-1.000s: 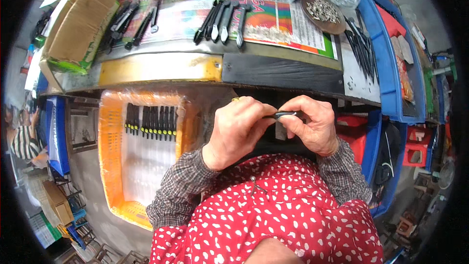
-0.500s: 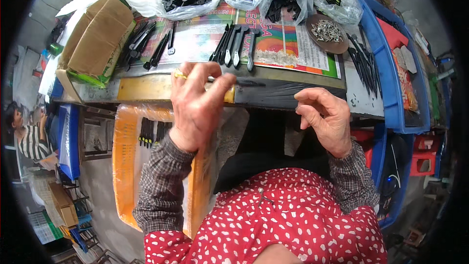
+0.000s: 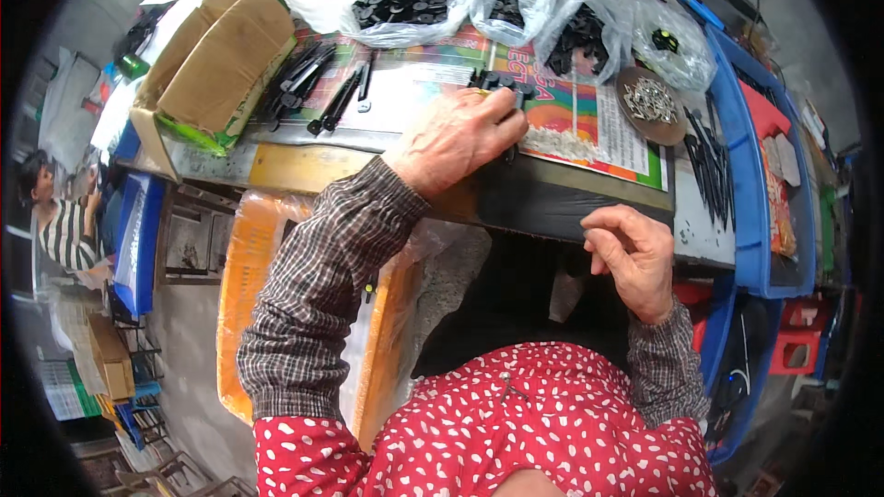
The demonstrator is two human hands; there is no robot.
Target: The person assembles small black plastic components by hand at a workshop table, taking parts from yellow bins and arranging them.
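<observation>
Head view, nearest first: the right hand (image 3: 633, 260) hangs at the tabletop (image 3: 304, 166) edge, fingers loosely curled and holding nothing. Farther out, the left hand (image 3: 458, 136) reaches onto the colourful printed sheet (image 3: 589, 115), fingers pressed down together on a small cluster of black plastic parts (image 3: 497, 81). Beyond lie clear bags of black parts (image 3: 405, 0), with a cardboard box (image 3: 216, 60) to the left.

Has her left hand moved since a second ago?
Yes. The left hand went from her lap up and forward onto the worktable, among the black parts.
</observation>
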